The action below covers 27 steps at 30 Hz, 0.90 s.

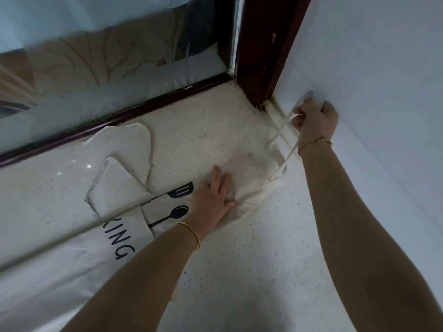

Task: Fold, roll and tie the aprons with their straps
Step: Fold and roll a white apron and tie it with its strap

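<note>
A cream apron (79,255) with black lettering and a spatula and spoon print lies spread on the speckled floor (251,259). Its bib end (249,178) points toward the corner. My left hand (213,195) presses flat on the bib, fingers straight. My right hand (314,121) grips the cream neck strap (282,130) near the wall and holds it taut above the bib. Another loose strap (134,144) loops over the floor to the left.
A white wall (371,80) rises close on the right. A dark red door frame (261,49) stands in the corner. A frosted glass door (107,56) with a dark bottom rail runs along the far side.
</note>
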Tool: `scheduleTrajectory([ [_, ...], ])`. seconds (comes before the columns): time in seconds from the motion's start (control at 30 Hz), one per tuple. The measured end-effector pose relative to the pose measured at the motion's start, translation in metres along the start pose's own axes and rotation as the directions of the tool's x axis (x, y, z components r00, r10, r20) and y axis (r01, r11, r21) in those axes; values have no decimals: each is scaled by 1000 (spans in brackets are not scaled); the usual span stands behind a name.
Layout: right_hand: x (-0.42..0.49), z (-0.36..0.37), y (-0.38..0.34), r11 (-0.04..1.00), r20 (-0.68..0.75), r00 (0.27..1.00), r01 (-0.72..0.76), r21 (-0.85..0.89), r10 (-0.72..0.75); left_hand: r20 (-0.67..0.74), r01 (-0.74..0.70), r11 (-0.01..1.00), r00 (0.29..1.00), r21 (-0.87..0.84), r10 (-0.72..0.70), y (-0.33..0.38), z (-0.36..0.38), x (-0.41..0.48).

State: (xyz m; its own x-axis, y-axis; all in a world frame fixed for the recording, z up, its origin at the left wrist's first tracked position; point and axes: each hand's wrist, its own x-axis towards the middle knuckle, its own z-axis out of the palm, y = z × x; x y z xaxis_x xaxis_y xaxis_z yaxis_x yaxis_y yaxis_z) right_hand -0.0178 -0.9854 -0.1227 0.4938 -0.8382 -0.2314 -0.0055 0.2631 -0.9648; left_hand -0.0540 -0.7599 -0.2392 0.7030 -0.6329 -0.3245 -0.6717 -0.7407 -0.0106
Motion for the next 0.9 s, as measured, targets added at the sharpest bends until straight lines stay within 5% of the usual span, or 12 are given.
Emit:
scheduleTrajectory([
  [0.1,-1,-6,-19,985,-100,981,169,40,-164,11,6,1000,1000,13,-6,1,-2,0],
  [0.2,-6,-13,-29,919,-194,899,373,-130,-393,0,14,1000,1000,9,-14,3,-3,0],
  [0.3,-30,-12,-26,745,-69,807,504,-436,-587,25,33,999,999,4,-33,4,-5,1],
  [0.47,-76,-7,-13,504,122,634,703,-502,-764,21,60,970,998,-235,-57,2,-12,-2],
  [0.53,-100,-7,-3,351,265,544,772,-530,-796,-26,72,834,994,-547,-103,-1,-24,-1],
  [0.57,-112,-9,7,283,355,521,790,-543,-776,-25,90,686,987,-722,-156,-4,-33,0],
  [0.63,-131,-14,36,210,510,528,806,-554,-679,156,197,176,963,-965,-219,-14,-58,-2],
  [0.67,-138,-18,51,197,570,532,815,-545,-627,270,261,-74,951,-962,-152,-21,-69,-4],
  [0.7,-144,-21,66,188,623,530,827,-530,-576,321,302,-218,945,-928,-60,-29,-76,-6],
  [0.73,-149,-24,78,177,667,525,837,-518,-528,331,323,-253,943,-912,10,-38,-80,-7],
  [0.9,-160,-29,105,115,825,415,908,-403,-383,279,298,-99,945,-949,174,-52,-73,-6],
])
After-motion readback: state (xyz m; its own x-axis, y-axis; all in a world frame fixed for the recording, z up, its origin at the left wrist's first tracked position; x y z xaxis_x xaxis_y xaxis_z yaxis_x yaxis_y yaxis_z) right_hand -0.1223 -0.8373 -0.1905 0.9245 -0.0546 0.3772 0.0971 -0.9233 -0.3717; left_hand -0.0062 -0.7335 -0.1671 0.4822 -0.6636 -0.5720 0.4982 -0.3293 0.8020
